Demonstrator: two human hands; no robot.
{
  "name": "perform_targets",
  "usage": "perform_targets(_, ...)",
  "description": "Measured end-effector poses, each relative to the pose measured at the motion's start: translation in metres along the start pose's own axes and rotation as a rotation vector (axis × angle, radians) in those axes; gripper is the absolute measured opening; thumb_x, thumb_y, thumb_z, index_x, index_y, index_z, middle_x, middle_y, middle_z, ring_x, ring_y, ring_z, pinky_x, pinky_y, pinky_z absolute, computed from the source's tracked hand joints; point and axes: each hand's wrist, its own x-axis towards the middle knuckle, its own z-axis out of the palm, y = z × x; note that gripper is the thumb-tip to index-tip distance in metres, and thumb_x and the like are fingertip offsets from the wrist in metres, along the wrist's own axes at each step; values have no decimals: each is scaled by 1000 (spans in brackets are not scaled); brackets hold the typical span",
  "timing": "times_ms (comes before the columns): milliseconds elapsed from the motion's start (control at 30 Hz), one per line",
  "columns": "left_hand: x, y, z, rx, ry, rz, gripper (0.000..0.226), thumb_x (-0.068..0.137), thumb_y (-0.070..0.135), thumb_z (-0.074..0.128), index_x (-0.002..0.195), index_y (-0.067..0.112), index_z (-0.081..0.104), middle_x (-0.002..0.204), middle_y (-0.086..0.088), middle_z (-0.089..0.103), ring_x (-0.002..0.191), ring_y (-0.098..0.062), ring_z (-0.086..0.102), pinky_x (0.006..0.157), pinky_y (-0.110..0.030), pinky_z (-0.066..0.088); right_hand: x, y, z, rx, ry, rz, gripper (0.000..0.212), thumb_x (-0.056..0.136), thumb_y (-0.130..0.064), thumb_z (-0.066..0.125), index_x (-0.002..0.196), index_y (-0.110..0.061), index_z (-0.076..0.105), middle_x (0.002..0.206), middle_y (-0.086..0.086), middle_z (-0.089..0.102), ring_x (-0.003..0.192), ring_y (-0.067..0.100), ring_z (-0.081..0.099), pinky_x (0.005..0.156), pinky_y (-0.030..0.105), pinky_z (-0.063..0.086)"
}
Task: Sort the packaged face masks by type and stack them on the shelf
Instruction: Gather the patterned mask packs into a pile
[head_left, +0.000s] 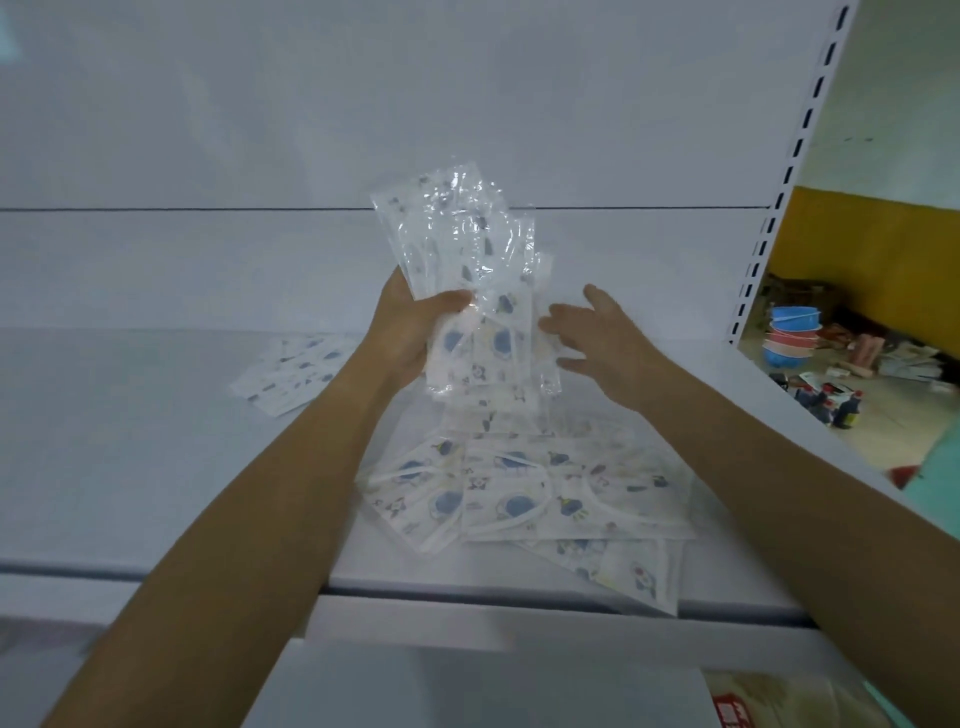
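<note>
White shelf (130, 415), left hand (410, 332) curled round fan of packaged masks (467, 260) at centre, right hand (597, 338) spread-fingered at 3 o'clock, loose mask pile (530, 493) at 6, small stack (293, 371) at 9, slotted upright (784, 176), yellow wall (872, 249), plastic basins (792, 332) far at 3.

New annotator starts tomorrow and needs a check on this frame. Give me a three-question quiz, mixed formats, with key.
1. True or false: the right hand is curled round the bundle of mask packets.
2. On the shelf, where does the small stack lie relative to the loose pile? A) left of it and farther back B) on top of it C) right of it
3. Fill in: the bundle is gripped by the ___ hand.
Key: 1 false, its fingers are straight and spread; 2 A; 3 left hand.
</note>
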Motion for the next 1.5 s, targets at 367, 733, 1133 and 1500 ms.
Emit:
perform_targets(367,-9,-3,1,542,-195,234,107,83,-7,62,147,32,-13,156,12,-14,144,-9,0,111,-38,32,-51,-49,-38,-1083,-360,39,114,67,-54,71,149,-30,-4,153,2,27,138,21,31,114,40,22)
perform_targets(733,-3,9,-15,721,242,291,55,86,-2,54,137,15,44,139,-5,43,125,-12,39,93,-4,28,-56,-14,-41,-1109,-581,-1,20,79,-23,72,88,-10,60,75,-5,55,65,12,47,58,18,33)
perform_targets(1133,-30,11,8,640,-41,286,56,86,22,66,137,17,43,140,4,44,127,-9,41,107,-19,30,-29,-22,3,-164,-174,-74,27,82,-9,68,108,-7,60,102,8,66,94,25,64,85,36,54)
perform_targets(1500,-16,7,-26,728,227,294,59,85,-5,52,138,19,42,138,-8,41,128,-18,38,90,-4,25,-9,2,19,-944,-104,123,80,80,-30,73,139,-1,27,139,15,40,123,28,44,92,31,40)
